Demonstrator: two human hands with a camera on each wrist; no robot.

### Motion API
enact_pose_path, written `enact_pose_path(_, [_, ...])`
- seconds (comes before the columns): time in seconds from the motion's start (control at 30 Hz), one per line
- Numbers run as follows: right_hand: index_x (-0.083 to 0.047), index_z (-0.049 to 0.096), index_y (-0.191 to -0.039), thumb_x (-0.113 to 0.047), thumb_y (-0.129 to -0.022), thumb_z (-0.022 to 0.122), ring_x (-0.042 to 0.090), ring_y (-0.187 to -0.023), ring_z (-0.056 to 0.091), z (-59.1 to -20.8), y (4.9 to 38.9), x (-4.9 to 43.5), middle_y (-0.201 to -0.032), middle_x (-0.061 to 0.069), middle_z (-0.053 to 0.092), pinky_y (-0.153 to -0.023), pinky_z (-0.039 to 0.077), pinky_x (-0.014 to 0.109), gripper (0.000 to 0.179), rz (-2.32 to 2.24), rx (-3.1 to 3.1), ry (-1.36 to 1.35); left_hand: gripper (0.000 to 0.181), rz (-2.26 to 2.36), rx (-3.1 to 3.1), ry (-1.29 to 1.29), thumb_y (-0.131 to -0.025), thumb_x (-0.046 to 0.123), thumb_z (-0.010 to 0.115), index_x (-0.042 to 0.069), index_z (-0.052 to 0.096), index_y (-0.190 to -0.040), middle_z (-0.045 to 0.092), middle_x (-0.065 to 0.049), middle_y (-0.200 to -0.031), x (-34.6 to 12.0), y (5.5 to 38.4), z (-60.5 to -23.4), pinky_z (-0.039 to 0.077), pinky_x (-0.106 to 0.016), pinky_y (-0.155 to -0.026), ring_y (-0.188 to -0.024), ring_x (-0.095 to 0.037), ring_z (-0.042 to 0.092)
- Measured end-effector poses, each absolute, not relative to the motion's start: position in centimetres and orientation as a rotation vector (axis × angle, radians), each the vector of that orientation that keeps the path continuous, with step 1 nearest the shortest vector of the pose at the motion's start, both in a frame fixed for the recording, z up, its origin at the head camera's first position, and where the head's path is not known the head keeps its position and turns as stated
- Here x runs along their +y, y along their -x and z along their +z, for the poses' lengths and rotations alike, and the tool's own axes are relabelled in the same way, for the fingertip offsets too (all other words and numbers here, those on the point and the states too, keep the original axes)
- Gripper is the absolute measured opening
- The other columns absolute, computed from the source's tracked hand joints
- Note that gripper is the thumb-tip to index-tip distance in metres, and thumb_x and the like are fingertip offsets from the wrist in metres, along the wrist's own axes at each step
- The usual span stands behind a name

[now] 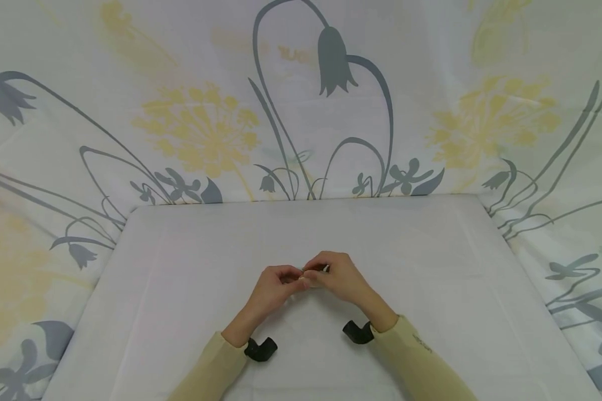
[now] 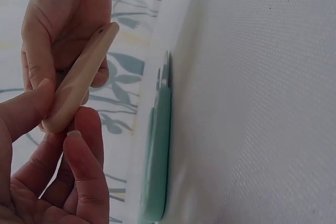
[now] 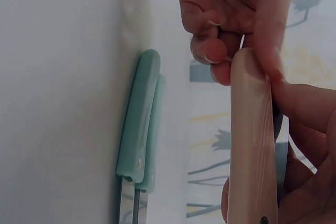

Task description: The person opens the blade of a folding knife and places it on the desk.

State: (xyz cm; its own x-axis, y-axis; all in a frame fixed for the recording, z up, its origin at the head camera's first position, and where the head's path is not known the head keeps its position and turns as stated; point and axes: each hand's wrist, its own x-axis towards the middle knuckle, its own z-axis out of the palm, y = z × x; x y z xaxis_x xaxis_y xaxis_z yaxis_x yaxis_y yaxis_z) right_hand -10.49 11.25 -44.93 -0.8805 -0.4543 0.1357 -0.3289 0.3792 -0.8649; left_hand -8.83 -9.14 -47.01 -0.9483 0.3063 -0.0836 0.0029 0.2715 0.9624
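Observation:
Both hands meet over the middle of the table, holding one slim beige handle [image 2: 81,80] with a rounded end and a small dark rivet. My left hand [image 1: 276,287] pinches one end of it between thumb and fingers. Farther along, my right hand [image 1: 338,275] grips the same beige handle [image 3: 252,129] with thumb and fingers. A narrow grey strip shows along its side in the right wrist view; whether it is a blade I cannot tell. Close by on the white cloth lies a green-handled tool [image 2: 157,156] with two handle parts and two metal ends.
A white cloth covers the table [image 1: 205,239]. Behind and at both sides hangs a flower-patterned curtain [image 1: 291,122]. Black curved pieces [image 1: 262,350] sit at the inner side of both wrists, near the yellow sleeves [image 1: 210,362].

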Motion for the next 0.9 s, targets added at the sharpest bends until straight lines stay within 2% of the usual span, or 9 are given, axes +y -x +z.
enact_pose_path(0.13, [-0.014,0.077,-0.095,-0.018,-0.09,0.077,0.01,-0.077,0.062,-44.9,10.5,11.0,-0.09,-0.009,0.07,-0.064,0.052,0.03,0.007,-1.53,2.535,0.721,0.023,1.719,2.288,-0.282,-0.089,0.029,0.077,0.009,0.076,-0.099,0.074,0.0,-0.085,-9.2,8.9,-47.1,0.049,-0.029,-0.062,-0.08,-0.022,0.069])
enact_pose_path(0.37, [-0.012,0.077,-0.093,-0.014,-0.091,0.075,0.01,-0.074,0.061,-44.6,10.6,11.1,-0.088,-0.006,0.071,-0.065,0.051,0.03,0.004,-1.566,2.628,0.643,0.014,1.722,2.306,-0.289,-0.089,0.025,0.076,0.012,0.076,-0.095,0.073,0.001,-0.082,-9.1,9.1,-47.1,0.05,-0.03,-0.062,-0.078,-0.025,0.068])
enact_pose_path(0.53, [-0.007,0.074,-0.097,-0.01,-0.092,0.073,0.013,-0.075,0.061,-44.4,10.8,11.6,-0.088,-0.003,0.07,-0.068,0.051,0.03,0.007,-1.638,2.646,0.539,0.011,1.763,2.281,-0.256,-0.09,0.018,0.076,0.008,0.076,-0.094,0.072,-0.002,-0.081,-9.1,9.2,-47.4,0.053,-0.034,-0.064,-0.077,-0.025,0.068])
enact_pose_path(0.7, [-0.006,0.07,-0.1,-0.008,-0.093,0.071,0.015,-0.08,0.062,-44.3,11.0,12.5,-0.089,0.0,0.069,-0.073,0.051,0.03,0.007,-1.706,2.644,0.473,0.012,1.83,2.259,-0.215,-0.088,0.011,0.076,0.002,0.075,-0.096,0.072,-0.006,-0.081,-9.1,9.1,-47.4,0.053,-0.036,-0.063,-0.077,-0.031,0.068])
enact_pose_path(0.9, [-0.002,0.067,-0.103,-0.01,-0.093,0.071,0.017,-0.084,0.063,-44.5,11.1,13.4,-0.093,0.002,0.068,-0.072,0.053,0.028,0.013,-1.726,2.643,0.398,0.011,1.83,2.263,-0.178,-0.088,0.01,0.076,0.003,0.075,-0.095,0.072,-0.005,-0.08,-9.4,9.1,-47.2,0.052,-0.034,-0.063,-0.076,-0.028,0.068])
